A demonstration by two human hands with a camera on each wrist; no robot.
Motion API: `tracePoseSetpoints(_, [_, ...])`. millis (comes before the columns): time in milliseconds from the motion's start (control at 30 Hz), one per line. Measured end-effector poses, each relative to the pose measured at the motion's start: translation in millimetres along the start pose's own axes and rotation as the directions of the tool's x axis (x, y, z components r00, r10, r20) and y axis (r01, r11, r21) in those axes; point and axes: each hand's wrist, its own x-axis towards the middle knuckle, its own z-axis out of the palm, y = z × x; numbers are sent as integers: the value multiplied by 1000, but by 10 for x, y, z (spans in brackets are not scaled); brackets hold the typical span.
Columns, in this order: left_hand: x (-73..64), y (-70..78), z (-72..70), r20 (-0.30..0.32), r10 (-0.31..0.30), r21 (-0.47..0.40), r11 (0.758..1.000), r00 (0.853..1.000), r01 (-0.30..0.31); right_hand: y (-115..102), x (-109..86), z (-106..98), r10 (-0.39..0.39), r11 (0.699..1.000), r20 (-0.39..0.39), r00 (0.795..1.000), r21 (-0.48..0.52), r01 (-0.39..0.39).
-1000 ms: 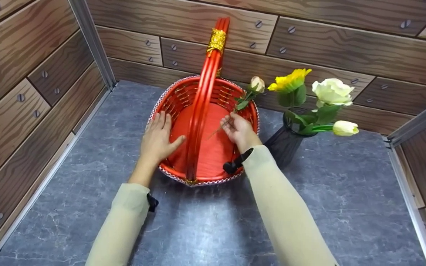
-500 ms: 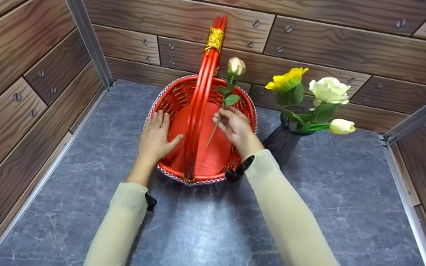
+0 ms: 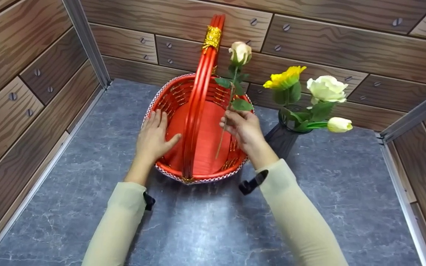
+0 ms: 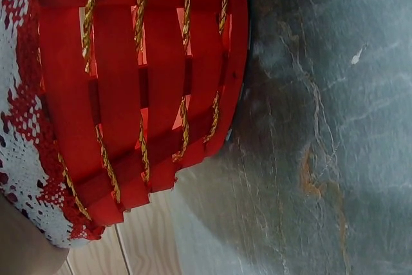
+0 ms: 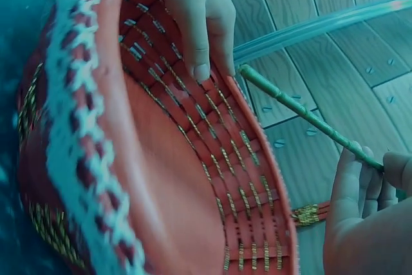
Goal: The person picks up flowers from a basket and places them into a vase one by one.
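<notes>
In the head view, my right hand pinches the thin stem of a pale pink rose between thumb and fingers. The rose stands nearly upright over the right half of a red woven basket, its bare stem end pointing down inside. The right wrist view shows the green stem above the basket's rim. My left hand rests on the basket's left rim, fingers straight and thumb reaching inward. In the left wrist view, the basket's slatted outer wall with gold cord fills the left side.
A tall handle with gold wrapping arches over the basket. Just right of it stands a dark vase with a yellow flower, a white rose and a pale tulip. Wood-patterned walls enclose the grey marbled tabletop.
The rose has swung from leaning right to nearly upright, its bloom rising. My right hand has shifted slightly right with the stem in its fingers. The left hand stays on the rim.
</notes>
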Motion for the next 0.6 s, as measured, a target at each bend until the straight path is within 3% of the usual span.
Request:
tracePoseSetpoints(167, [-3,-3,-3,7,5,1,1000,1000,-5,-85,-152,-85,-120,987,50,992,-101,124])
tracePoseSetpoints(333, [5,-8,-5,4,0,-4,1000,1000,0,-206,-273,-166,-300,923,110,948,-220,317])
tracePoseSetpoints(467, [9,-6,-4,5,3,1,1000,1000,-3,-376,-401,-221,-421,842,131,898,-311,440])
tracePoseSetpoints(533, [10,-5,0,6,2,1,1000,1000,-2,-476,-492,-235,-478,777,141,867,-394,492])
tracePoseSetpoints(600, [11,-5,3,8,-1,3,1000,1000,1,-573,-585,-244,-533,681,166,829,-497,538])
